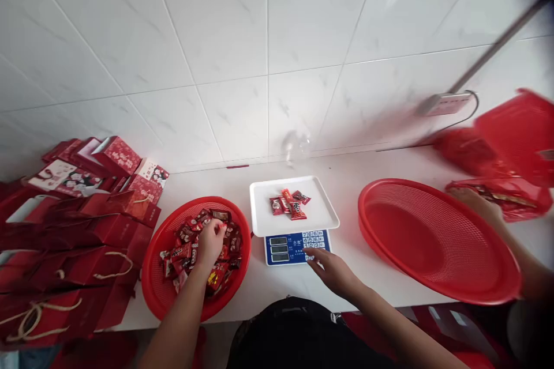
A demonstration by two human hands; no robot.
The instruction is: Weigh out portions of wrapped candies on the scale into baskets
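Note:
My left hand (211, 242) reaches into a red mesh basket (149, 277) filled with small wrapped candies (184, 251). Its fingers are pinched, and a bit of red wrapper shows at the fingertips. By the keypad of a blue-fronted digital scale (296, 242) is my right hand (331, 268), holding nothing, its fingers stretched out and apart. On the scale's white tray (264, 207) lies a small group of wrapped candies (291, 204), mostly red and brown.
Red gift boxes with rope handles (108, 236) are stacked at the left. On the right, another red basket (415, 242) stands beside another person's arm and hand (480, 207), near red plastic packaging (515, 196). A power strip (448, 104) hangs on the tiled wall.

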